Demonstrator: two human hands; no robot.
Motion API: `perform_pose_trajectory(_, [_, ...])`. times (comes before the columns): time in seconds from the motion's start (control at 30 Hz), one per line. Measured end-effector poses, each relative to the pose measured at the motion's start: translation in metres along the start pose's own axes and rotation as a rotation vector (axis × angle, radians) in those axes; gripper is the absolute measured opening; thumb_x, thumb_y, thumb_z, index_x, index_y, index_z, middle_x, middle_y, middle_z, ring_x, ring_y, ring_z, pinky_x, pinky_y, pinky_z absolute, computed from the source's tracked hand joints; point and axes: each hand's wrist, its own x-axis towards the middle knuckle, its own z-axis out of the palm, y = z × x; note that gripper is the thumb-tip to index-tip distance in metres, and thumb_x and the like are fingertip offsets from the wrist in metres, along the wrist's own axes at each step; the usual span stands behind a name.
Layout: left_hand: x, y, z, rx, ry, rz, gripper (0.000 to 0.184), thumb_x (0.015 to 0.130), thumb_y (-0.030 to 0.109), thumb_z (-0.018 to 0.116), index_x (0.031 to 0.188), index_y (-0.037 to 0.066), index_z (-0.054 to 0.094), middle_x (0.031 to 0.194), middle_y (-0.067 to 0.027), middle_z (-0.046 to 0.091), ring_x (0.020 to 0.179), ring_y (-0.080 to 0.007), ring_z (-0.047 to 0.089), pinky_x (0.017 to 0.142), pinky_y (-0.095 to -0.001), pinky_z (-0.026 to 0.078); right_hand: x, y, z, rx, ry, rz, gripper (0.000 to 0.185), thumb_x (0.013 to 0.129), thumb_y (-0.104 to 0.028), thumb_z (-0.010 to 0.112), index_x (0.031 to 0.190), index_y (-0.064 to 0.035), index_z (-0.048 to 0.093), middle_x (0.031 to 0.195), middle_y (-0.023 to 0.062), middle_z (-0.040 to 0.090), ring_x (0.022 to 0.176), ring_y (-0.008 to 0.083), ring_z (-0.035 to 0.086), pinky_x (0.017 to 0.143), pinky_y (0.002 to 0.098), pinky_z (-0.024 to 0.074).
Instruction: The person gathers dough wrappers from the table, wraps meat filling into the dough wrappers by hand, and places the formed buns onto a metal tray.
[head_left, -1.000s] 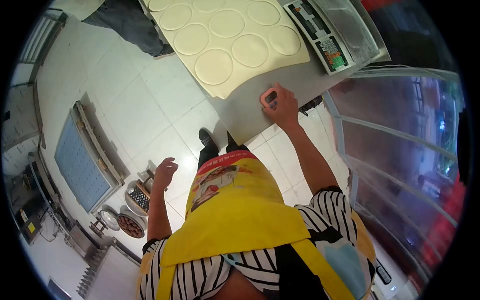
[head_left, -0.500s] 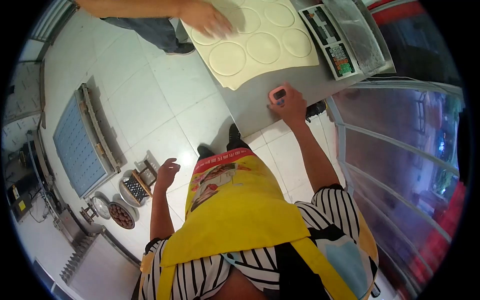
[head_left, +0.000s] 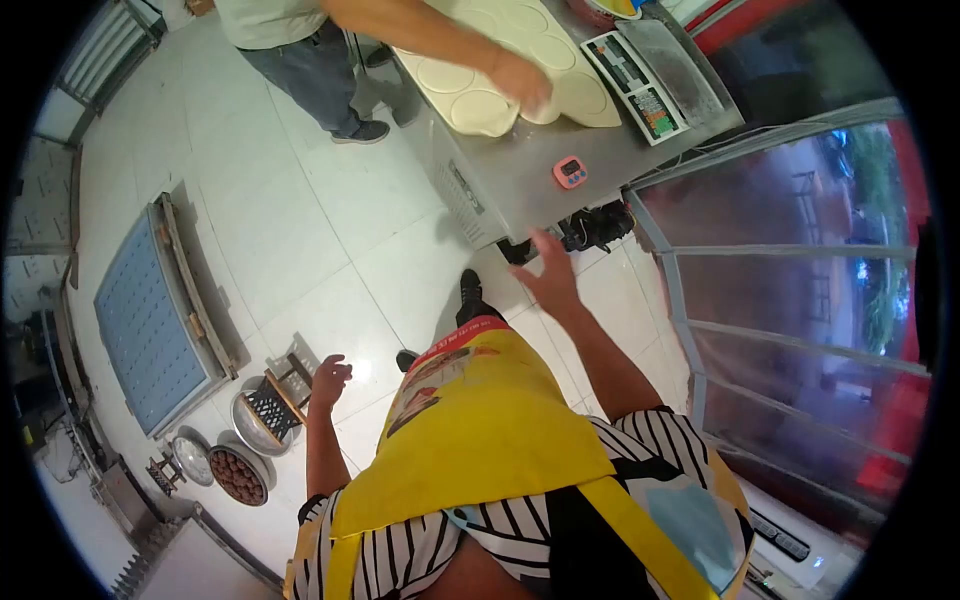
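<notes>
My right hand (head_left: pixel 551 278) hangs in front of the steel table's corner, fingers apart and holding nothing. Closest to it on the tabletop (head_left: pixel 515 180) lies a pink digital timer (head_left: pixel 570 172), apart from my fingers. My left hand (head_left: pixel 330 381) is low at my side over the floor, fingers loosely bent and apart, with nothing in it. Further back on the table, a pale dough sheet (head_left: pixel 484 112) bears several cut circles. A co-worker's hand (head_left: pixel 524 84) is at its near edge, where the dough looks partly lifted.
A digital scale (head_left: pixel 636 85) stands on the table's right side. The co-worker's legs (head_left: pixel 310 75) are at the table's far left. On the floor at left are a small stool (head_left: pixel 270 408), a basin of dark round pieces (head_left: pixel 238 474) and a blue panel (head_left: pixel 155 315).
My right hand has let go of the timer and drawn back toward me. The co-worker's hand has moved right and nearer over the dough. My view has shifted back from the table.
</notes>
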Motion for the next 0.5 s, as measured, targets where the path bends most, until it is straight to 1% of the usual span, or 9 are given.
perform_pose_trajectory(0.1, [-0.023,-0.053,-0.028,-0.072,0.015,-0.113,0.038,0.081,0.018,0.064,0.113,0.001,0.054,0.084,-0.0111,0.066,0.068,-0.0163,0.064,0.053,-0.0281,0.048,-0.027,-0.058,0.02,0.113,-0.165,0.068,0.068,0.071,-0.025,0.073,0.128,-0.0034,0.043,0.124,0.0193,0.048,0.114,0.0361,0.046,0.096,0.0435,0.0357])
perform_pose_trajectory(0.17, [-0.033,-0.094,-0.041,-0.149,0.048,-0.156,0.037,0.081,0.017,0.064,0.113,0.002,0.054,0.086,-0.0104,0.065,0.069,-0.0167,0.064,0.053,-0.0279,0.048,-0.046,-0.076,0.044,0.159,-0.167,-0.035,0.066,0.071,-0.025,0.073,0.127,-0.0041,0.045,0.124,0.0186,0.049,0.116,0.0351,0.045,0.097,0.0428,0.0357])
perform_pose_trajectory(0.2, [-0.04,-0.115,-0.046,-0.209,0.056,-0.17,0.035,0.081,0.018,0.063,0.112,0.004,0.054,0.088,-0.0095,0.065,0.07,-0.0167,0.064,0.054,-0.0289,0.049,-0.05,-0.097,0.041,0.119,-0.255,0.012,0.064,0.072,-0.027,0.071,0.127,-0.0047,0.046,0.126,0.0182,0.049,0.118,0.0339,0.044,0.098,0.0425,0.0354])
perform_pose_trajectory(0.23, [-0.049,-0.135,-0.05,-0.263,0.058,-0.184,0.033,0.082,0.019,0.062,0.111,0.005,0.054,0.089,-0.0086,0.064,0.07,-0.0168,0.064,0.055,-0.0299,0.049,-0.056,-0.1,0.051,0.103,-0.287,-0.033,0.063,0.074,-0.03,0.069,0.127,-0.0048,0.045,0.127,0.018,0.048,0.119,0.0333,0.044,0.099,0.0421,0.0346])
perform_pose_trajectory(0.3, [-0.069,-0.155,-0.053,-0.501,0.092,-0.334,0.027,0.083,0.02,0.06,0.107,0.009,0.054,0.087,-0.0066,0.063,0.071,-0.0188,0.064,0.057,-0.0333,0.049,-0.063,-0.12,0.052,0.116,-0.338,-0.011,0.062,0.075,-0.033,0.068,0.127,-0.005,0.046,0.127,0.0179,0.048,0.119,0.0327,0.043,0.099,0.042,0.0339])
perform_pose_trajectory(0.37, [-0.081,-0.173,-0.052,-0.468,0.079,-0.413,0.023,0.084,0.021,0.058,0.105,0.012,0.053,0.084,-0.0057,0.062,0.073,-0.0212,0.064,0.059,-0.0364,0.05,-0.068,-0.127,0.05,0.136,-0.347,-0.001,0.062,0.076,-0.034,0.067,0.127,-0.005,0.046,0.128,0.0174,0.047,0.119,0.0326,0.043,0.099,0.0419,0.0338])
perform_pose_trajectory(0.43, [-0.093,-0.174,-0.051,-0.386,0.071,-0.528,0.022,0.083,0.021,0.058,0.103,0.012,0.054,0.083,-0.0062,0.061,0.072,-0.0231,0.065,0.058,-0.0375,0.05,-0.077,-0.131,0.048,0.152,-0.355,0.031,0.062,0.077,-0.034,0.067,0.127,-0.0049,0.046,0.128,0.017,0.047,0.12,0.0324,0.042,0.099,0.0418,0.0338])
perform_pose_trajectory(0.5, [-0.103,-0.175,-0.051,-0.399,0.06,-0.498,0.021,0.083,0.021,0.058,0.101,0.012,0.055,0.083,-0.007,0.061,0.071,-0.0231,0.065,0.057,-0.0385,0.05,-0.084,-0.121,0.048,0.156,-0.362,0.065,0.061,0.078,-0.035,0.066,0.127,-0.0047,0.045,0.128,0.0165,0.047,0.12,0.0321,0.042,0.099,0.0417,0.034])
